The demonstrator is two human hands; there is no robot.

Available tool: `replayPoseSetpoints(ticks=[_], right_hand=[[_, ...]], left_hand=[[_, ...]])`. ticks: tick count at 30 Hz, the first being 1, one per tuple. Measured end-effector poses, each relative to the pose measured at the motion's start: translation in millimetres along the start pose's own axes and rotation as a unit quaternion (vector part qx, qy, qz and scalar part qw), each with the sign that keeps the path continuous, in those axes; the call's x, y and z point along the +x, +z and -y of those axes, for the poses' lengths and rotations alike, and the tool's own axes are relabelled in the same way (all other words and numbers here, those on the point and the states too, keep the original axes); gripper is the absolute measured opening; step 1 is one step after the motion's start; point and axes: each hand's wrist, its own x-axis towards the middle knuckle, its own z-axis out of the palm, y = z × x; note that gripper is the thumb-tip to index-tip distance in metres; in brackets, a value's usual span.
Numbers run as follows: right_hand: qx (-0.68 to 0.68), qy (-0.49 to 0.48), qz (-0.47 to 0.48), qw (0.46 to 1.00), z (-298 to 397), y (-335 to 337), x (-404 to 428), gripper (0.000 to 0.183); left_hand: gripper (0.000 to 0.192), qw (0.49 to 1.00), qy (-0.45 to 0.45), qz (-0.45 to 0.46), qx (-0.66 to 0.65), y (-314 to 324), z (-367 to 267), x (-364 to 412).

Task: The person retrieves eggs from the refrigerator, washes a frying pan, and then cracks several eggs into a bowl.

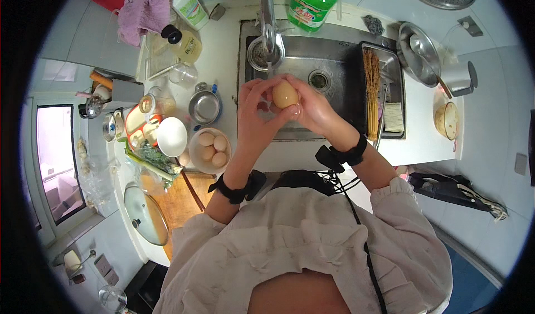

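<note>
Both my hands hold one brown egg (285, 95) over the left part of a stainless steel sink (334, 54). My left hand (259, 113) curves round the egg's left side, and my right hand (313, 107) grips it from the right. Wet shine shows on the egg and fingers. Just above them is the faucet (267, 17), with a thin stream of water below its spout. Left of the sink a white bowl (210, 168) holds several brown eggs (207, 153); another egg (184, 159) lies beside it.
An empty white bowl (172, 137), a small steel pot (205, 107) and leafy greens (152, 159) stand at left, near a wooden cutting board (179, 205) and glass lid (144, 215). A black rack (363, 105) with a bamboo brush (371, 92) fills the sink's right side. Green detergent (311, 4) stands behind.
</note>
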Motion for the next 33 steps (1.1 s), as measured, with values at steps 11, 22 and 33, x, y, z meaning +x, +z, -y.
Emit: replayPoseSetpoints(ticks=[11, 22, 33], right_hand=[[-0.194, -0.077, 0.028, 0.978, 13, 17, -15, 0.025], [-0.265, 0.028, 0.008, 0.964, -4, -21, 10, 0.039], [-0.3, 0.02, -0.147, 0.942, -46, -108, 114, 0.048]], left_hand=[[0.053, 0.995, -0.021, 0.011, -0.102, 2, -22, -5], [0.05, 0.895, -0.191, 0.184, -0.358, 1, 36, 19], [0.029, 0.831, -0.331, 0.03, -0.446, 45, 118, 61]])
